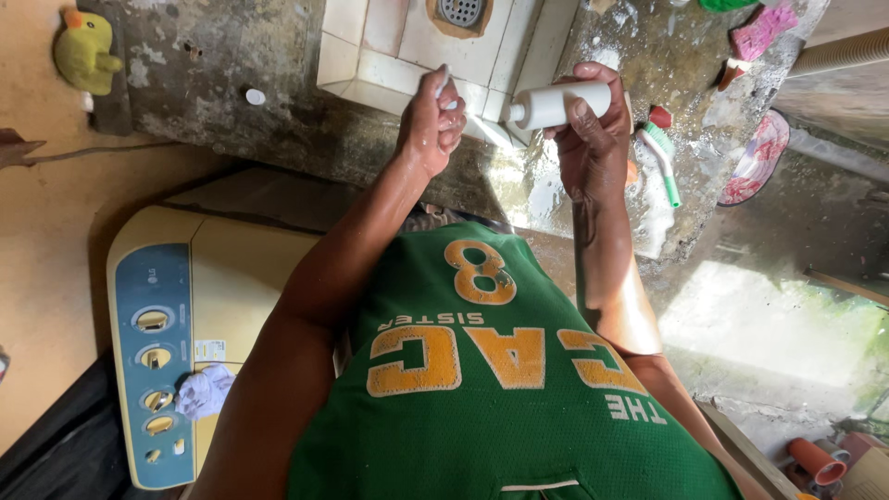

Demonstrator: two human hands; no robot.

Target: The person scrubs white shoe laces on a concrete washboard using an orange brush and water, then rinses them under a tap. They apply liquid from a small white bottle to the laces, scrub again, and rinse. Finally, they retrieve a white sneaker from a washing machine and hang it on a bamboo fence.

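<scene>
My right hand [593, 139] grips a small white plastic bottle [558, 104], held sideways with its neck pointing left. My left hand [431, 120] is raised beside it, fingers pinched on a small white piece that looks like the bottle's cap [444, 80]. The two hands are a short gap apart, above wet concrete floor. My green jersey with yellow lettering [482, 370] fills the lower middle of the view.
A cream washing machine with a blue dial panel [153, 361] stands at left, a white cloth [204, 391] on it. A tiled drain basin [407, 51], a yellow duck toy [85, 51], a green-and-white brush [663, 165], a pink brush [761, 32] and a sandal [757, 159] lie around.
</scene>
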